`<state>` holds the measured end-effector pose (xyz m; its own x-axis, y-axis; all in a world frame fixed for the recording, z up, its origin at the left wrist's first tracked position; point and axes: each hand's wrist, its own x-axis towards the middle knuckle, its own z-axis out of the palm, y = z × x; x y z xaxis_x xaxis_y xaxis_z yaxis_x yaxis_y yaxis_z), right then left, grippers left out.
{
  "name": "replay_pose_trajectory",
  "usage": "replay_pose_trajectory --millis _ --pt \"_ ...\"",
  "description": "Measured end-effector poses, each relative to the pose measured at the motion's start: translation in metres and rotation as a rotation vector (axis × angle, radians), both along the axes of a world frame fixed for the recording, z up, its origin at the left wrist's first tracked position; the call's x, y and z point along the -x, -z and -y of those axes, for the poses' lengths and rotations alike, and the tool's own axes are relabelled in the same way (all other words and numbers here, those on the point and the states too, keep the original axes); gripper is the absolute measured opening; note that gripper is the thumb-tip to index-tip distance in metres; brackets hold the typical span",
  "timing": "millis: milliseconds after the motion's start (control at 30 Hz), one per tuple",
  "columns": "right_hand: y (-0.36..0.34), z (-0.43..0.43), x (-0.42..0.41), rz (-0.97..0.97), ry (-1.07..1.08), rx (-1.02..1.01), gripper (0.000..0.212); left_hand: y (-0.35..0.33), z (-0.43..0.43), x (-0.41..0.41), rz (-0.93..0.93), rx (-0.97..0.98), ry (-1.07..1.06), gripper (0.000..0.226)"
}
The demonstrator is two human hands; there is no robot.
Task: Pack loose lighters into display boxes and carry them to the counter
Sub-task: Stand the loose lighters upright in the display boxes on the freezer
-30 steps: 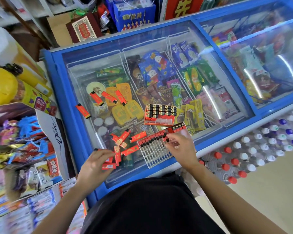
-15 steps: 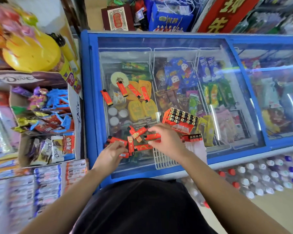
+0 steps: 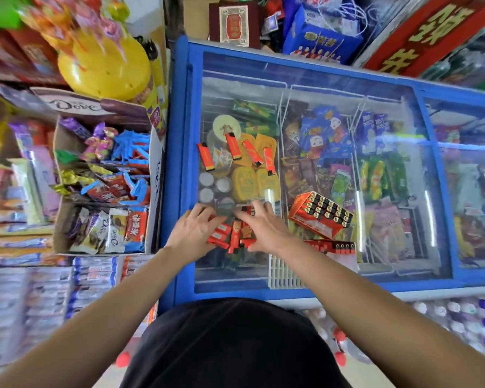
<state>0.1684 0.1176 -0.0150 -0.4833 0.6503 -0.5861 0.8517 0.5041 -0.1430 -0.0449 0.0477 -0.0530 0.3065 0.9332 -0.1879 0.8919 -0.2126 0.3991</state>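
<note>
A heap of loose red lighters (image 3: 233, 233) lies on the glass lid of a blue chest freezer (image 3: 179, 169). My left hand (image 3: 192, 229) and my right hand (image 3: 263, 225) press in on the heap from either side, fingers curled around it. Several more red lighters (image 3: 234, 145) lie scattered farther back on the glass. To the right stands a full red display box (image 3: 321, 214) of lighters, tilted. In front of it lies a white plastic grid tray (image 3: 282, 271) with one row of lighters (image 3: 333, 246) along its far edge.
A Dove cardboard box of sweets (image 3: 104, 186) stands left of the freezer, with a yellow tub (image 3: 104, 68) behind it. Bottled drinks (image 3: 459, 317) are stacked on the floor at the right. Gift bags and boxes crowd the far edge.
My right hand left the grid tray and moved left onto the loose lighters. Both hands have drawn the heap together. The camera swung left.
</note>
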Motion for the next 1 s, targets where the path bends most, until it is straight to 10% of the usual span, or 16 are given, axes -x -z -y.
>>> replay_pose_trajectory --millis 533,1000 --pt "-0.003 -0.034 -0.014 -0.303 0.326 0.012 0.069 -0.007 -0.014 -0.009 0.108 0.149 -0.168 0.044" --pt "-0.001 -0.02 -0.023 -0.095 0.18 -0.146 0.112 -0.002 -0.009 -0.019 0.076 0.039 -0.219 0.035"
